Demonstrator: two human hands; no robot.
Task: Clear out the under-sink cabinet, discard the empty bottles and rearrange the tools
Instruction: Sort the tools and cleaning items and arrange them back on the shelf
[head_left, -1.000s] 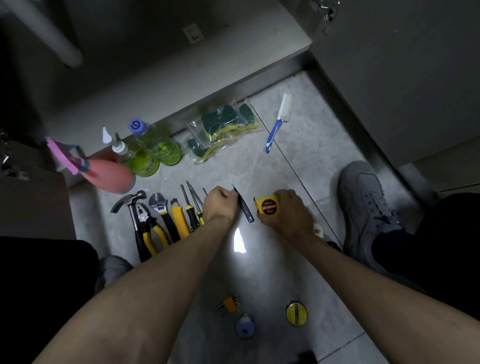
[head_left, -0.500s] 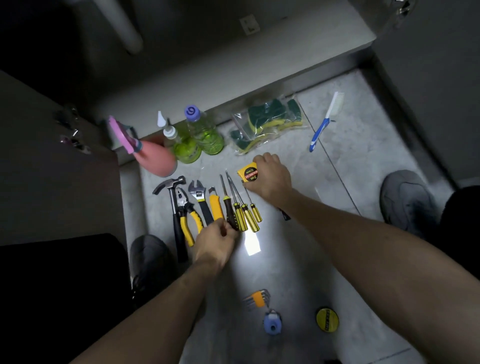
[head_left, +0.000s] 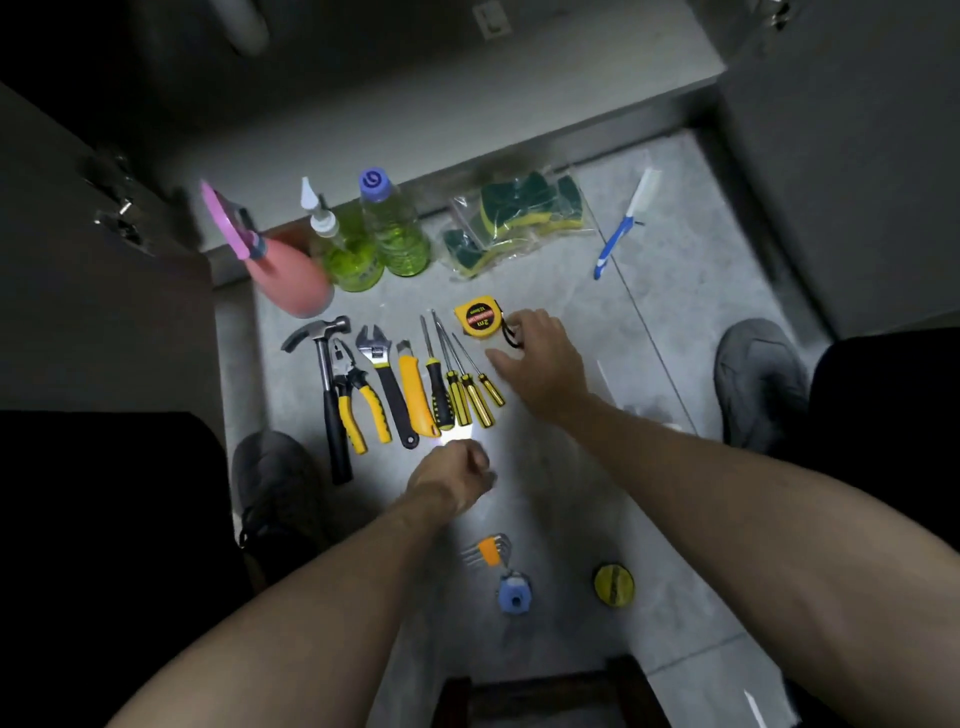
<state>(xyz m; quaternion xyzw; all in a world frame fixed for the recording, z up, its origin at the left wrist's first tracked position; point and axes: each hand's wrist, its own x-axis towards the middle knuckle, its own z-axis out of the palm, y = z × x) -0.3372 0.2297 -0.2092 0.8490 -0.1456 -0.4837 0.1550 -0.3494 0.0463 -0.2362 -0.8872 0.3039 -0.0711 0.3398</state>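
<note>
On the floor, at the far right end of the tool row: the tape measure (head_left: 477, 316) lay flat, label up, just beyond the screwdriver tips.
Right hand (head_left: 540, 358): fingers loosely spread beside the tape's case, touching or nearly touching its black wrist strap; it gripped nothing that I could see.
Left hand (head_left: 451, 475): curled near the handle ends of the row, over a bright glare on the tile; whether it held anything, I could not tell.
Handling, as I judge it: the tape measure looked rigid, compact and light, its plastic case somewhat smooth; best pinched across the two flat faces or lifted by the strap.
Tool row: hammer (head_left: 326, 384), pliers (head_left: 357, 397), adjustable wrench (head_left: 384, 382), utility knife (head_left: 415, 392), four screwdrivers (head_left: 460, 387), side by side, handles toward the person.
Farther back: pink spray bottle (head_left: 283, 265), two green bottles (head_left: 376, 236), bagged sponges (head_left: 514, 218), blue brush (head_left: 623, 228).
Nearer the person: hex key set (head_left: 488, 551), blue roll (head_left: 513, 595), yellow disc (head_left: 614, 584).
</note>
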